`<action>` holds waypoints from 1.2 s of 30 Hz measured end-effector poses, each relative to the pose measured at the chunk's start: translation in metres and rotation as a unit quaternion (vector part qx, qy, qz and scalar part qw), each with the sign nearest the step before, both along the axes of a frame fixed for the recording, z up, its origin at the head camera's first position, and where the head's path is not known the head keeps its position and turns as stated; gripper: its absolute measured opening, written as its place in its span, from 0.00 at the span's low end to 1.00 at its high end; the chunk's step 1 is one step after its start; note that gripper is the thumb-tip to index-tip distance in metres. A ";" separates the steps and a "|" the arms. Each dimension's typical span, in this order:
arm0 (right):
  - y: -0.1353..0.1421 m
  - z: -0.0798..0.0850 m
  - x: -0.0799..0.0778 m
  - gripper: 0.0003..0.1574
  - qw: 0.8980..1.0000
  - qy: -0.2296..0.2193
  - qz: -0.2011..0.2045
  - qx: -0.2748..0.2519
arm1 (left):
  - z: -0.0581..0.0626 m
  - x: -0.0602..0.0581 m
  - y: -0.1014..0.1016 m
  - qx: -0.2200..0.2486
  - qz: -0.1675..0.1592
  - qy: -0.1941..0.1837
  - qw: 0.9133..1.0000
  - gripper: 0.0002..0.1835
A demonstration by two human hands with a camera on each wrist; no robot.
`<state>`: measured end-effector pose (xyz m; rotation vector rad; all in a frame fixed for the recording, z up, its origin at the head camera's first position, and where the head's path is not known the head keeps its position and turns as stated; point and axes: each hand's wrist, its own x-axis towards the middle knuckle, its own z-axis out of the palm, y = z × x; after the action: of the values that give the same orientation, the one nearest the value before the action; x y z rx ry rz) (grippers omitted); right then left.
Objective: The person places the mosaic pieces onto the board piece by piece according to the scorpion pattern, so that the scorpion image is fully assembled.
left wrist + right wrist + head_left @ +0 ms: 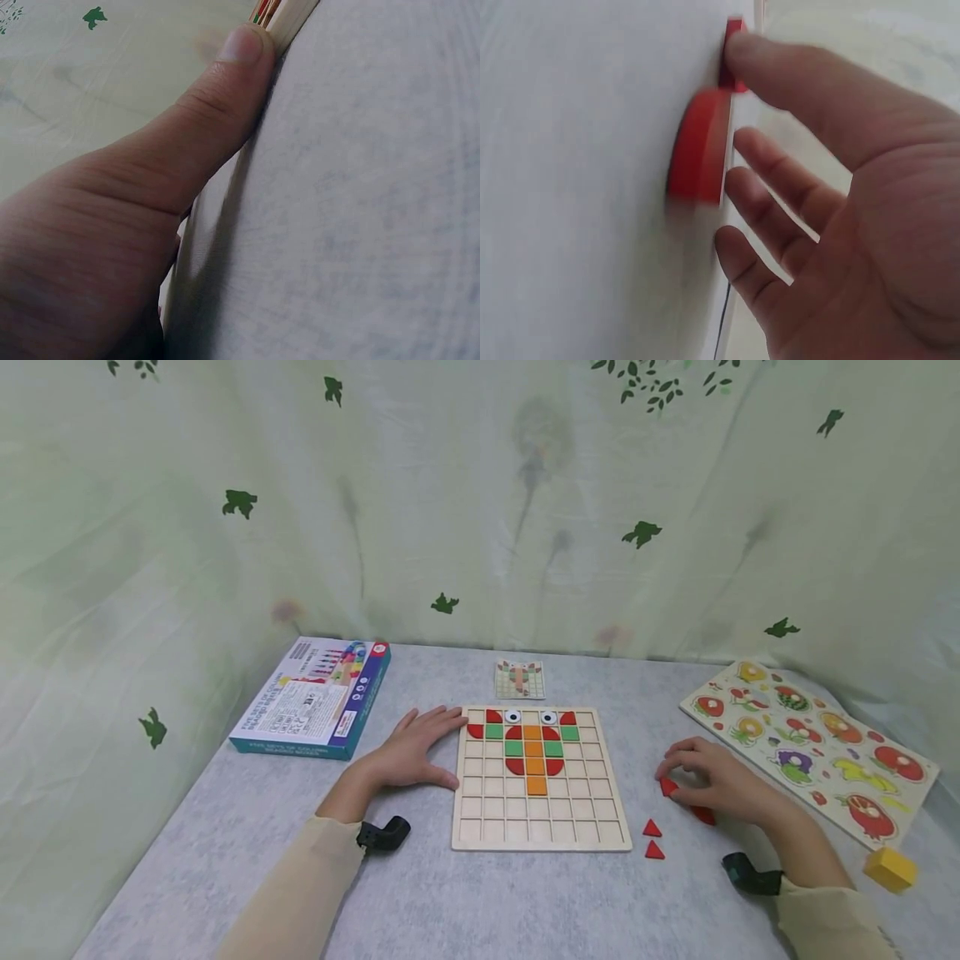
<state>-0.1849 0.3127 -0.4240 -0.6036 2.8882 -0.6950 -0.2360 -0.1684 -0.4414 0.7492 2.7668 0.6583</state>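
Observation:
My left hand (408, 752) lies beside the wooden grid board (491, 835), its fingers extended to the upper left corner and its thumb (225, 90) against the left edge. On the board, orange squares (533, 749), green squares, red rounded pieces and two eye pieces (512, 717) form a figure. To the right, my right hand (712, 781) pinches a small red tile (668, 787) between thumb and index finger, low over the table. Under that hand is a red quarter-circle tile (697, 150). Two red triangles (652, 828) lie between board and hand.
A small pattern card (519, 680) lies behind the board. At the left is a blue and white box (300, 702). A fruit-picture board (810, 743) slants across the right side, with a yellow block (890, 869) near its front corner. A leaf-print curtain (480, 510) hangs behind.

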 end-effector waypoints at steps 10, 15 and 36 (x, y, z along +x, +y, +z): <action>-0.019 0.003 -0.010 0.15 0.999 -0.031 -0.023 -0.012 | 0.000 0.000 0.000 0.001 -0.002 0.002 1.000 0.58; -0.027 0.004 -0.014 0.13 0.998 -0.047 -0.026 -0.020 | 0.000 0.000 0.000 0.000 -0.003 -0.001 1.000 0.59; -0.065 0.017 -0.057 0.14 0.975 -0.119 -0.132 -0.137 | 0.002 0.001 0.001 0.005 -0.002 -0.002 1.000 0.58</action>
<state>-0.2415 0.2480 -0.4073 -0.1435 2.6921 -1.1287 -0.2347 -0.1679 -0.4390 0.7535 2.7603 0.6735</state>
